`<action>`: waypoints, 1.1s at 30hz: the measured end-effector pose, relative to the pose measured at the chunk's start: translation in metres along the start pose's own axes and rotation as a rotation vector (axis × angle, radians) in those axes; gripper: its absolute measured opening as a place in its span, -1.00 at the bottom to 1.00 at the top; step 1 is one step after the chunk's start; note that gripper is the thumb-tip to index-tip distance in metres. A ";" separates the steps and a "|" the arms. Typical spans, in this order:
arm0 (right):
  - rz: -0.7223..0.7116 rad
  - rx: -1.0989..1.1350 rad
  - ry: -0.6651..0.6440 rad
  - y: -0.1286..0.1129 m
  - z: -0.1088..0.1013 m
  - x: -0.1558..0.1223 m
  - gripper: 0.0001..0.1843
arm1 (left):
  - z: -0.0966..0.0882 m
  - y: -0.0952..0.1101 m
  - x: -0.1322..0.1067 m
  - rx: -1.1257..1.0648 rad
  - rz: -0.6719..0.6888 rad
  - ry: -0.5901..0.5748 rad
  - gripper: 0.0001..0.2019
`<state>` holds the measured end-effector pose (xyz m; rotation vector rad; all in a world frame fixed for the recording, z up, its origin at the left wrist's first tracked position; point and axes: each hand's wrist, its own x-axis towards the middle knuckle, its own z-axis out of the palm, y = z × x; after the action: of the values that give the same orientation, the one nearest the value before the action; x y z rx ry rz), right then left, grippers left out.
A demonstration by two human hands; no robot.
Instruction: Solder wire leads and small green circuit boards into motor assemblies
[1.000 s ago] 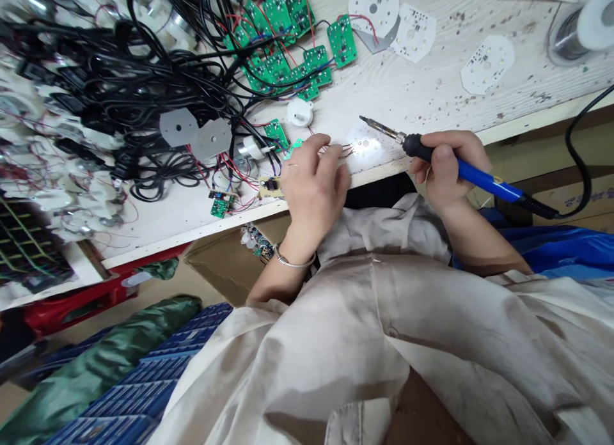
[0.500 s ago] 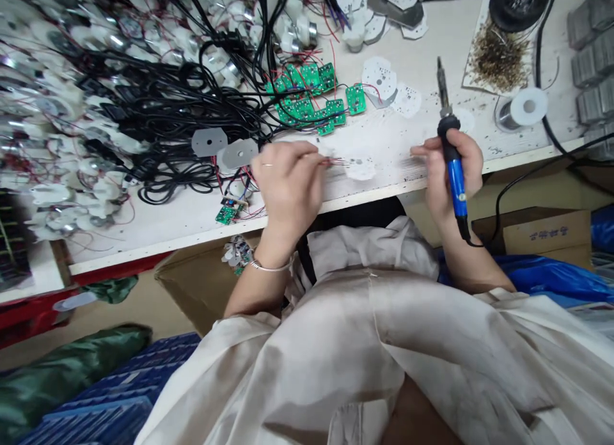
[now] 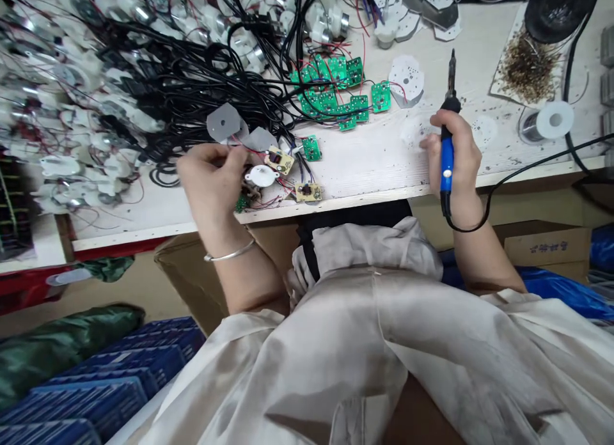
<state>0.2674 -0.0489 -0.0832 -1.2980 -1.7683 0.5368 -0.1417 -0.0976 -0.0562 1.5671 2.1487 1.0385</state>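
Note:
My right hand (image 3: 460, 152) is wrapped round the blue handle of a soldering iron (image 3: 447, 160), whose bare tip points away from me above the bench. My left hand (image 3: 211, 183) is closed in a pinch at the near side of the cable pile; what its fingertips hold is hidden. Right beside those fingers lie a white round plastic part (image 3: 261, 176), a tan circuit board (image 3: 280, 160) and a second tan board (image 3: 307, 191) near the bench edge. A small green circuit board (image 3: 311, 148) sits just beyond, and grey plates (image 3: 224, 122) lie above the hand.
Black cables (image 3: 192, 87) and a heap of white motor parts (image 3: 62, 100) cover the left side. Several green boards (image 3: 330, 100) lie mid-bench. A solder spool (image 3: 554, 121) and a card with brown debris (image 3: 527, 68) stand right. The iron's cord (image 3: 522, 168) trails rightward.
My left hand has moved left, from red wires over a white disc to the cable pile. Boards and the white round part now lie beside it. The soldering iron stays in my right hand.

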 end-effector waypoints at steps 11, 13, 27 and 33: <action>-0.040 -0.084 -0.060 0.000 0.007 -0.011 -0.49 | 0.083 0.119 -0.052 0.231 0.506 -0.210 -0.86; -0.050 -0.104 -0.104 -0.002 0.012 -0.013 -0.49 | 0.109 0.125 -0.063 0.256 0.458 -0.244 -0.90; -0.134 -0.200 -0.327 -0.007 0.012 -0.012 -0.49 | 0.042 0.086 -0.052 0.546 0.176 -0.173 -0.75; -0.058 -0.218 -0.231 -0.011 0.008 -0.019 -0.50 | 0.050 0.090 -0.039 0.491 0.100 -0.209 -0.79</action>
<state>0.2567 -0.0694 -0.0865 -1.3717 -2.0965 0.4873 -0.0340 -0.1005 -0.0358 1.9075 2.3035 0.3532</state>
